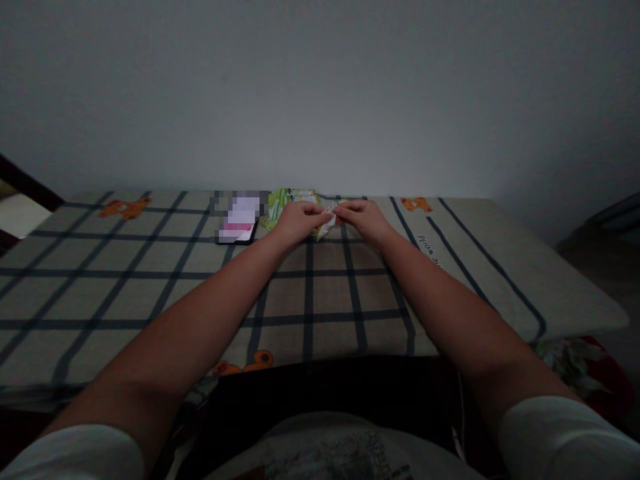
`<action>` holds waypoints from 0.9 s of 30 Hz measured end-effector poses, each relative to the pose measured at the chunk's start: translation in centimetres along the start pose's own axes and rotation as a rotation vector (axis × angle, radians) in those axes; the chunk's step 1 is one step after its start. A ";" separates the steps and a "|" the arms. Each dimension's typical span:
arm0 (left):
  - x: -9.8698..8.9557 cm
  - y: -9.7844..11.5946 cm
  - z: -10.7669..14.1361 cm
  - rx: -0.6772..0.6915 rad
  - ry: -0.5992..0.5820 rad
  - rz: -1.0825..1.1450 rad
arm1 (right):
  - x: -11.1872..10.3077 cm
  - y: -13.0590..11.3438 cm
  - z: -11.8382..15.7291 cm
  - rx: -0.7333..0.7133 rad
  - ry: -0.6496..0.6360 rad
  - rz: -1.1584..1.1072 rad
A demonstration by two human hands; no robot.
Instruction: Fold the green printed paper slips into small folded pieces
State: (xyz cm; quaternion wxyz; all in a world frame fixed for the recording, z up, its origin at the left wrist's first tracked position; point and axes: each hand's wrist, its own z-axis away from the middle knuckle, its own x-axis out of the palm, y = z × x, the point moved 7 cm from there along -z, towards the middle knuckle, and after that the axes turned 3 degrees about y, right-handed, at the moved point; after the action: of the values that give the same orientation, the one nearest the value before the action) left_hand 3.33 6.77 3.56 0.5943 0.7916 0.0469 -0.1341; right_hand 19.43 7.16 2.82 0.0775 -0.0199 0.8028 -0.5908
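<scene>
The person is wearing a pale, off-white, short-sleeved cloth shirt [300, 433]. Its loose left sleeve [83, 453] and right sleeve [560, 440] are ending in plain curved hems, leaving the left hand [299, 223] and right hand [367, 221] bare. A grey, finely lined print [345, 453] is marking the front, with small dark lettering [400, 472] sitting beside it.

Dim light (phone screen [241, 217] pixelated)

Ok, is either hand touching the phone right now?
No, the left hand and right hand both pinch the small printed packet, while the phone lies apart on the checked cloth, left of them.
</scene>
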 end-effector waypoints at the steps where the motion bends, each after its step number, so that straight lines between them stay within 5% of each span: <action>1: 0.0 0.0 0.0 -0.007 -0.003 0.012 | 0.0 -0.1 0.0 -0.005 -0.004 0.005; 27: 0.5 0.2 0.0 0.019 -0.056 -0.118 | -0.3 -0.8 -0.1 -0.155 0.060 0.159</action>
State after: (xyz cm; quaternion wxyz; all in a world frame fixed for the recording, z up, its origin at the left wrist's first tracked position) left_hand 3.84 6.63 3.66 0.5787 0.7891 0.0758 -0.1915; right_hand 19.62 7.08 3.66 0.0982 0.0554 0.8472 -0.5193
